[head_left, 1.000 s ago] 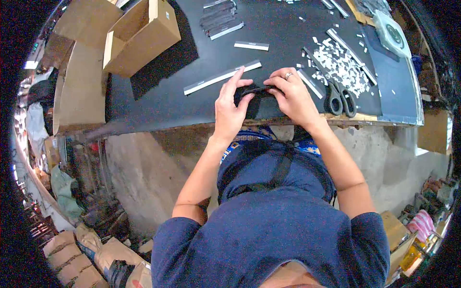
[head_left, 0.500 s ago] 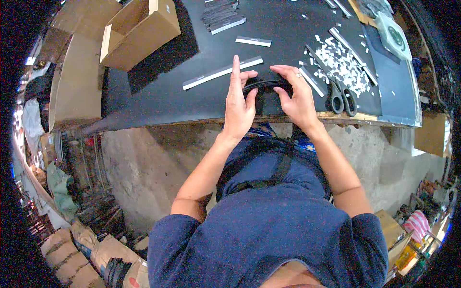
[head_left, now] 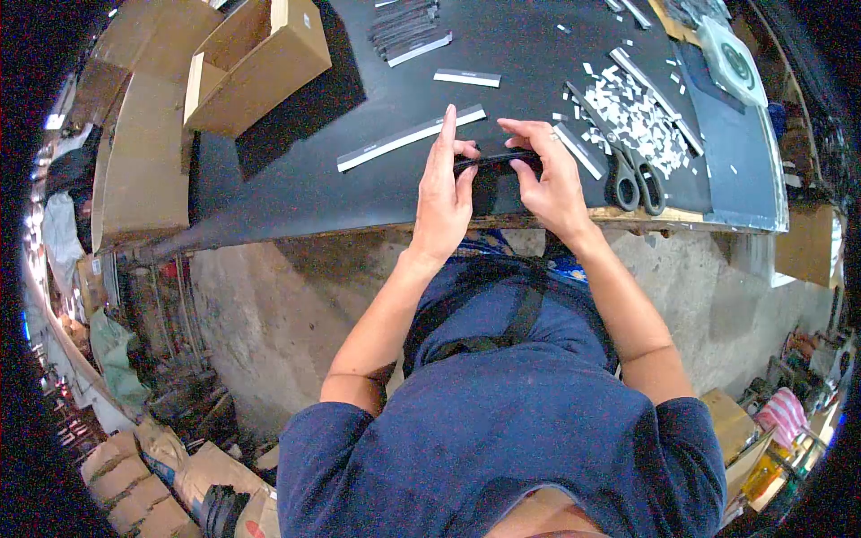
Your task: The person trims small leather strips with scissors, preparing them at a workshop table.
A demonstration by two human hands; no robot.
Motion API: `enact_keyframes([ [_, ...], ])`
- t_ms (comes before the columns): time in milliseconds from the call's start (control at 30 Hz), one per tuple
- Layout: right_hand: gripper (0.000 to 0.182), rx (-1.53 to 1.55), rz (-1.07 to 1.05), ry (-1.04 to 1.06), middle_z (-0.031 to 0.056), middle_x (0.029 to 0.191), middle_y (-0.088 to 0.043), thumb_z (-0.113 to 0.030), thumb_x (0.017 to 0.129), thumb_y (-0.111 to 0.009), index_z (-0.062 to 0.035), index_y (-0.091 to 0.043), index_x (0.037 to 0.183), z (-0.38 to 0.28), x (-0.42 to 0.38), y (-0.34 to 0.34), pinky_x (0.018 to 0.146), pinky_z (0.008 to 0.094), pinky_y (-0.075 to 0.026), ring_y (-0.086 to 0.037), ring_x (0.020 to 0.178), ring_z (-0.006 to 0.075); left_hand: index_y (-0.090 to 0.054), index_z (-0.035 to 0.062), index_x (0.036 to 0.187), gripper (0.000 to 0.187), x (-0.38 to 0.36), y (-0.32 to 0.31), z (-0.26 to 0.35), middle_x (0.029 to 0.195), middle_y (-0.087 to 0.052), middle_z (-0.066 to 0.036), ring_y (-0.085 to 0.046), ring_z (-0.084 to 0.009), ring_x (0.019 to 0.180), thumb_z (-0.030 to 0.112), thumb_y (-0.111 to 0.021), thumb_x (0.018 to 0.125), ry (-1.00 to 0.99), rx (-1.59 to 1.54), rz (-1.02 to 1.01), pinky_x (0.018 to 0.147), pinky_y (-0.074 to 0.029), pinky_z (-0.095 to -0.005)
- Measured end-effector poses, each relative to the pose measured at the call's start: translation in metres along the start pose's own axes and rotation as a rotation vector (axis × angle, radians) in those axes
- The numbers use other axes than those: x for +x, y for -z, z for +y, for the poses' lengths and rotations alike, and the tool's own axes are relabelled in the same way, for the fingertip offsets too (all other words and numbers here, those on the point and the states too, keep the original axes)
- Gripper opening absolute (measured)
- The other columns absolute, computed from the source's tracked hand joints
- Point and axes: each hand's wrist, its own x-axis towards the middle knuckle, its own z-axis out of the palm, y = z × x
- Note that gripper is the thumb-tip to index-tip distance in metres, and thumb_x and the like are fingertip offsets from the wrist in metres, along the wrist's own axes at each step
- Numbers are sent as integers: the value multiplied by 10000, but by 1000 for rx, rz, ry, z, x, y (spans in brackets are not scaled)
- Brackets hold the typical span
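Note:
A thin black strip-like piece, perhaps several layers together, spans the gap between my hands above the table's front edge. My left hand pinches one end between thumb and fingers, its index finger pointing up and away. My right hand, with a ring on one finger, grips the other end. Just beyond my left hand lies a long black-and-white strip, and a shorter strip is farther back. Black-handled scissors rest to the right of my right hand.
Small white cut pieces are heaped at the right, with strips around them. A stack of dark strips lies at the back. An open cardboard box stands at the left on the black tabletop. A clear plastic container sits far right.
The black piece was bowed upward between my hands and now looks nearly straight and thinner. My hands have stayed in about the same place, still holding both ends.

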Motion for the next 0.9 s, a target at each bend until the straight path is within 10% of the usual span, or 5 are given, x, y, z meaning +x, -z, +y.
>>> enact_keyframes([
  [900,558,-1,-33,-31,118,1000,-619,148,737,-587,-63,-554,1252,0,3,-1,788,316,-507,-630,837,213,-552,111,1311,614,4,19,-2,925,-679,-47,-593,-209,938,-23,-709,732,-59,209,70,864,-473,-337],
])
